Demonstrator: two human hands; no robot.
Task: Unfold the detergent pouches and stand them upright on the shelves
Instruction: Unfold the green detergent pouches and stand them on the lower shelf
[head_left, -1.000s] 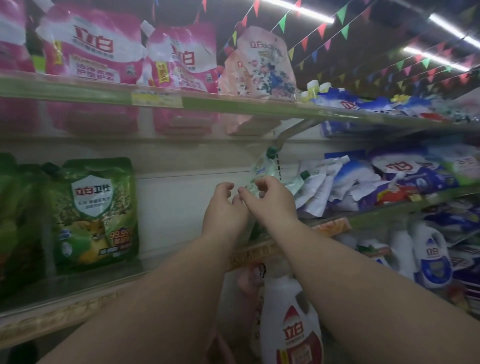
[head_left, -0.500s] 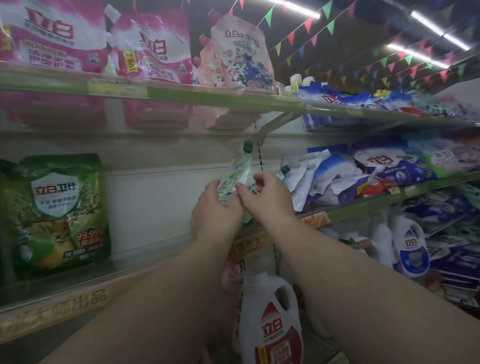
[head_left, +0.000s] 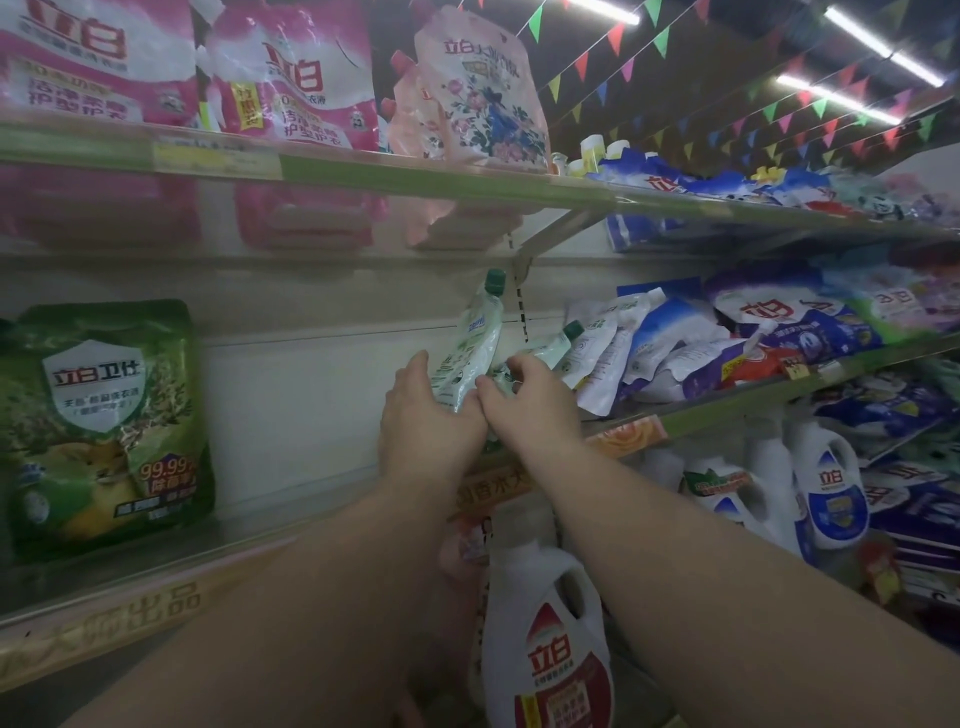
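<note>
A pale green-and-white detergent pouch (head_left: 470, 345) with a green cap stands nearly upright at the middle shelf (head_left: 737, 402), tilted slightly right. My left hand (head_left: 423, 421) holds its lower left side, fingers wrapped behind it. My right hand (head_left: 524, 397) pinches its lower right edge, thumb touching the left hand. A second pouch (head_left: 550, 344) with a green cap lies slanted just behind my right hand. Right of it is a heap of lying white, blue and purple pouches (head_left: 691, 343).
A green pouch (head_left: 104, 421) stands upright at the left of the middle shelf. Pink pouches (head_left: 296, 83) and a floral one (head_left: 483, 98) stand on the top shelf. White detergent jugs (head_left: 545, 639) fill the lower shelf. Bunting hangs from the ceiling.
Both hands have raised the pale pouch, so more of it and its cap stand clear above my fingers. My view has shifted right, sliding the shelves leftward.
</note>
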